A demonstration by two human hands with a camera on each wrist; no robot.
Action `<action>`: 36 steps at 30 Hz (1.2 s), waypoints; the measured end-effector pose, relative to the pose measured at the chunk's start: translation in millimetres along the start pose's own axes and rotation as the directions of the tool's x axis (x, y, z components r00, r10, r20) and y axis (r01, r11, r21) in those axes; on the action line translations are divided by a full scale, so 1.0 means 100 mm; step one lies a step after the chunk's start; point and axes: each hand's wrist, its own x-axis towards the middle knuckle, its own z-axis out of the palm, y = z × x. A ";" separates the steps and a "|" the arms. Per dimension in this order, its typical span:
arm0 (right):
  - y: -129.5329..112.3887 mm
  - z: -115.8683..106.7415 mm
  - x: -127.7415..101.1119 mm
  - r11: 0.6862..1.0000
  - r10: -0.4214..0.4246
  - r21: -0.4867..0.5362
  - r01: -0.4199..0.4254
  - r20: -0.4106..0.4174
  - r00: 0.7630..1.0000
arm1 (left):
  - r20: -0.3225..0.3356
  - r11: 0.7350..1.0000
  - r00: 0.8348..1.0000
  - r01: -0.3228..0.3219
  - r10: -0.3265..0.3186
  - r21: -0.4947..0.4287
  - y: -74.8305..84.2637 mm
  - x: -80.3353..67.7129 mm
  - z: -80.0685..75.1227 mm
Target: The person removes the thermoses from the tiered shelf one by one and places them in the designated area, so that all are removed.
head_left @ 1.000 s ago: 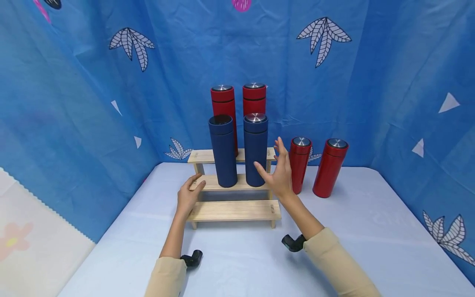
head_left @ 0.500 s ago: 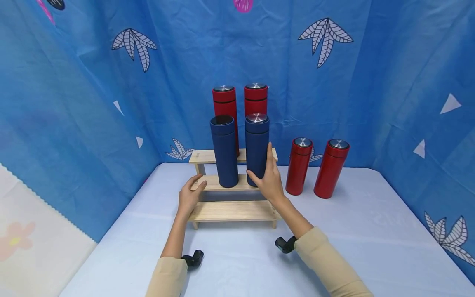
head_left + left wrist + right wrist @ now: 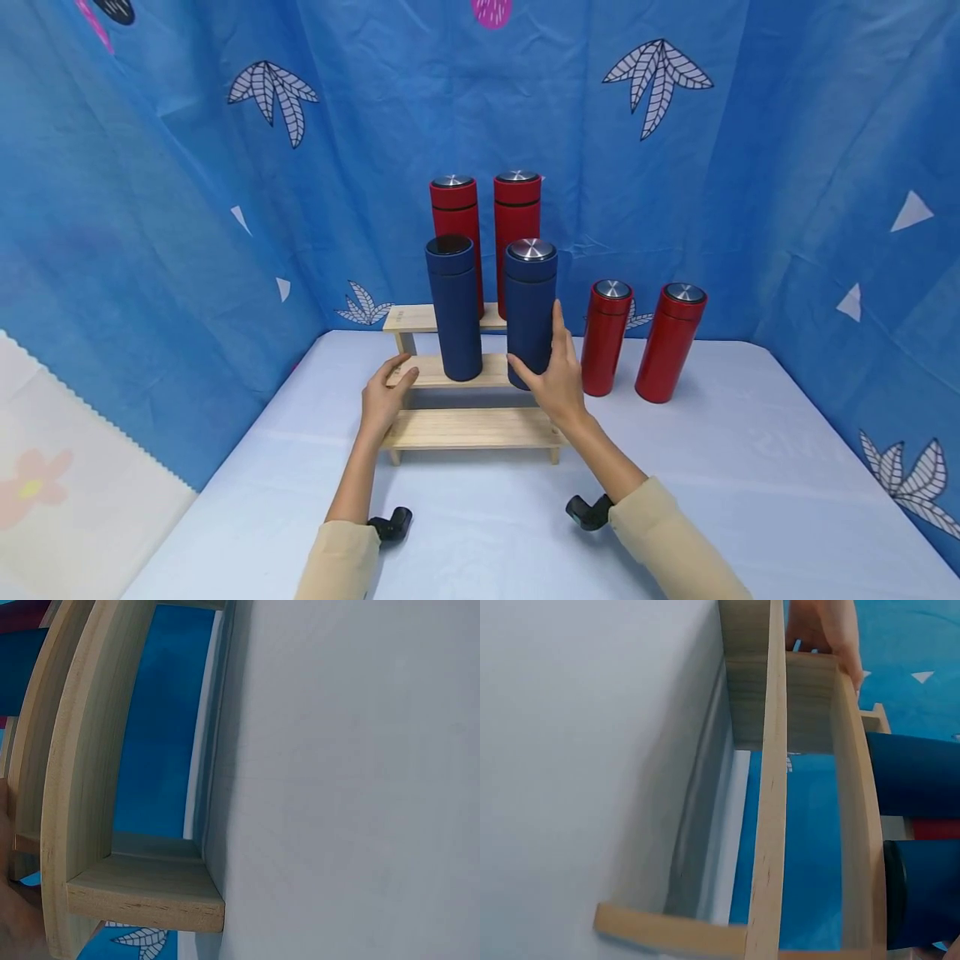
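Observation:
A tall blue thermos [image 3: 529, 317] with a silver lid top is held by my right hand [image 3: 561, 385], thumb on its near side and fingers along its right. Its base overlaps the front edge of the middle step; in the right wrist view the thermos [image 3: 934, 889] shows its dark bottom beside that step. My left hand [image 3: 381, 403] grips the left end of the middle step of a three-step wooden stand [image 3: 472, 428]. Left of the held thermos, a second blue thermos [image 3: 453, 317] with a black lid top stands upright on the same step.
Two red thermoses, one on the left [image 3: 454, 218] and one on the right [image 3: 517, 218], stand on the top step. Two more red thermoses, a nearer one [image 3: 607, 342] and an outer one [image 3: 670, 346], stand on the white-covered table [image 3: 480, 525] right of the stand. A blue curtain [image 3: 420, 92] hangs behind.
My right hand has come in from the right and taken hold of the silver-topped blue thermos, which has shifted slightly right and toward me. The left hand stays at the stand.

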 end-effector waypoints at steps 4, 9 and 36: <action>0.01 -0.16 -0.07 1.000 -0.016 0.008 0.016 -0.018 1.000 | -0.001 1.000 1.000 -0.002 0.002 0.002 0.00 0.00 0.00; 0.08 -0.39 -0.15 0.999 -0.036 0.006 0.037 -0.056 0.998 | -0.007 1.000 1.000 -0.001 0.001 -0.003 0.00 -0.01 -0.01; 1.17 -1.90 -0.18 0.956 0.054 -0.255 -0.144 -0.329 0.943 | -0.004 1.000 1.000 -0.001 0.001 -0.003 -0.02 0.01 0.01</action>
